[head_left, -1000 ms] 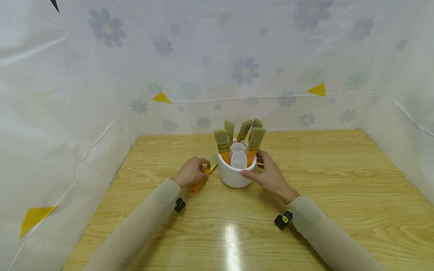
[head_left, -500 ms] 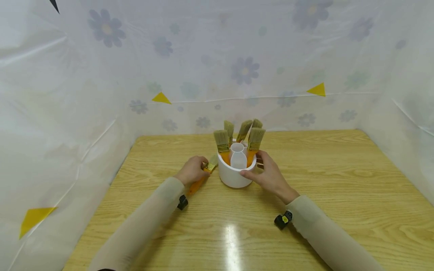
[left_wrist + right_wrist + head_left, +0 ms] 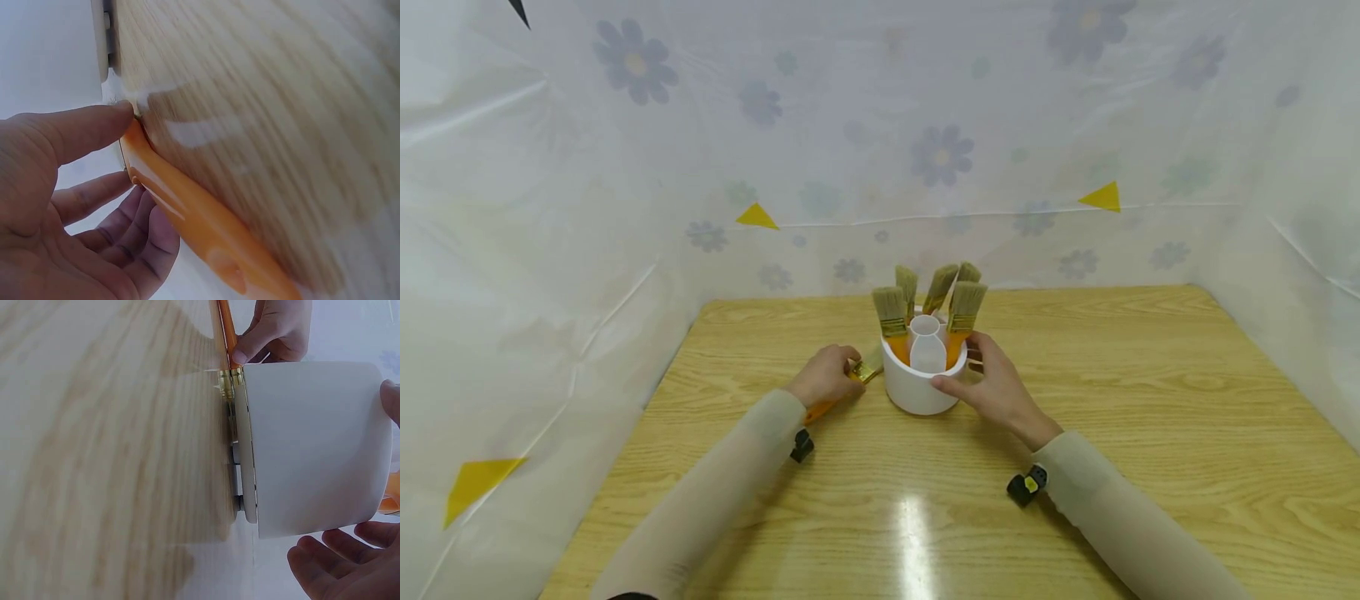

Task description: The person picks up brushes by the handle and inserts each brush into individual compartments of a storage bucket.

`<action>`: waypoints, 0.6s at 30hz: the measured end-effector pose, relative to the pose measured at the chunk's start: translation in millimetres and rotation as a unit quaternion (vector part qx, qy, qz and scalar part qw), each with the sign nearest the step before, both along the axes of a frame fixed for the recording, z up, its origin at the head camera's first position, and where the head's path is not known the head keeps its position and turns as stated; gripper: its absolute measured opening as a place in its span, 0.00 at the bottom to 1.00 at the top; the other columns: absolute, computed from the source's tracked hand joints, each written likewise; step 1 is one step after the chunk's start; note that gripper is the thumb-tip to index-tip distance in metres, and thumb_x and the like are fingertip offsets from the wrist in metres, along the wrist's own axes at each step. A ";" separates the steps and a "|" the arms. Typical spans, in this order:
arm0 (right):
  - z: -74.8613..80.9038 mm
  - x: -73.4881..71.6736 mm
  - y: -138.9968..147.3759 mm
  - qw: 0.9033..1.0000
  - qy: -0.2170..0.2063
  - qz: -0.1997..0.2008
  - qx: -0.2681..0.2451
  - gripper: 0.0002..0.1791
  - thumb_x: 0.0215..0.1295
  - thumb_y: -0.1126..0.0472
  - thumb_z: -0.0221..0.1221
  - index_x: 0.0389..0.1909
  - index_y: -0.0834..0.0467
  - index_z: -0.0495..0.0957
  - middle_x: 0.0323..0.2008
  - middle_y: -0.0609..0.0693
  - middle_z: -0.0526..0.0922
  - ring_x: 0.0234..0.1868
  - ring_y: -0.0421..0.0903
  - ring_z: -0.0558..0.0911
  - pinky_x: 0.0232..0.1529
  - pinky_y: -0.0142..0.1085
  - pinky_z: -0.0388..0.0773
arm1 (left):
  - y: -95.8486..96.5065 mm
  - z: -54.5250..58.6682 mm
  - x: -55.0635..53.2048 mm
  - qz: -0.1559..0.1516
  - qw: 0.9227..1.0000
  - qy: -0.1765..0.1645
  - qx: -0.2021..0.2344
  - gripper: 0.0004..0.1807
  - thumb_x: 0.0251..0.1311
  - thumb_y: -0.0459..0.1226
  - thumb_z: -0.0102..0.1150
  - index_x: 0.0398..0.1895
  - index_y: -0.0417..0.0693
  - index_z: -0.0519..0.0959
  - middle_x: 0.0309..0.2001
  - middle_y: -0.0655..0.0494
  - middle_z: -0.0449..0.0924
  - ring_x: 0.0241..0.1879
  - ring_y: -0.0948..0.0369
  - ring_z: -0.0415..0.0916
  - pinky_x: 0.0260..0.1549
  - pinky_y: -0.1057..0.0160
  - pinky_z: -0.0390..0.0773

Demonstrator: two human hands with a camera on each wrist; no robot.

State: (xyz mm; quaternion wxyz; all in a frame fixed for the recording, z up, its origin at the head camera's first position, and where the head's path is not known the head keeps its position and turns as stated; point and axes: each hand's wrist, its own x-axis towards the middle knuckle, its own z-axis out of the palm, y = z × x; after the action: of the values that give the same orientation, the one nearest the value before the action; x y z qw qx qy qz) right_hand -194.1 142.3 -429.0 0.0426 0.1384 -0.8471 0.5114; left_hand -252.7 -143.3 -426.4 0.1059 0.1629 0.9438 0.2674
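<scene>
A paintbrush (image 3: 867,372) with an orange handle and gold ferrule lies at the table surface, bristles pointing to a white round holder (image 3: 917,393). My left hand (image 3: 826,377) pinches it near the ferrule; the left wrist view has thumb and forefinger at the neck of the orange handle (image 3: 206,215). In the head view the palm covers much of the handle. My right hand (image 3: 1003,396) grips the holder's right side, thumb at the front rim and fingers around the side. Several paintbrushes (image 3: 891,310) stand bristles up inside the holder, around a white central tube (image 3: 927,342).
The wood-grain table (image 3: 1112,383) stretches out on both sides of the holder. Behind it hangs a pale flowered sheet (image 3: 850,150) with yellow triangles (image 3: 1102,197). In the right wrist view, the holder's base (image 3: 249,469) sits close over the tabletop.
The loose paintbrush has turned, its handle end swinging back and left under my left hand. That hand shifted slightly; my right hand and the holder stayed put.
</scene>
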 end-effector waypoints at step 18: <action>-1.1 -1.7 0.8 1.000 0.004 0.001 -0.001 0.50 0.50 0.39 0.68 0.69 0.55 0.57 0.62 0.53 0.67 0.61 0.52 0.69 0.61 0.52 0.67 | 5.0 -1.6 -2.6 -0.011 0.999 0.020 -0.035 0.26 0.51 0.36 0.68 0.56 0.41 0.76 0.45 0.47 0.76 0.44 0.53 0.73 0.44 0.53 0.75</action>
State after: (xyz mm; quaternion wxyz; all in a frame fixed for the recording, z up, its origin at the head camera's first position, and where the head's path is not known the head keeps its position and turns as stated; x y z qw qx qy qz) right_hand -195.8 143.1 -430.1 0.0455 0.1417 -0.8460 0.5119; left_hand -255.3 -138.3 -428.1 0.0954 0.1752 0.9527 0.2294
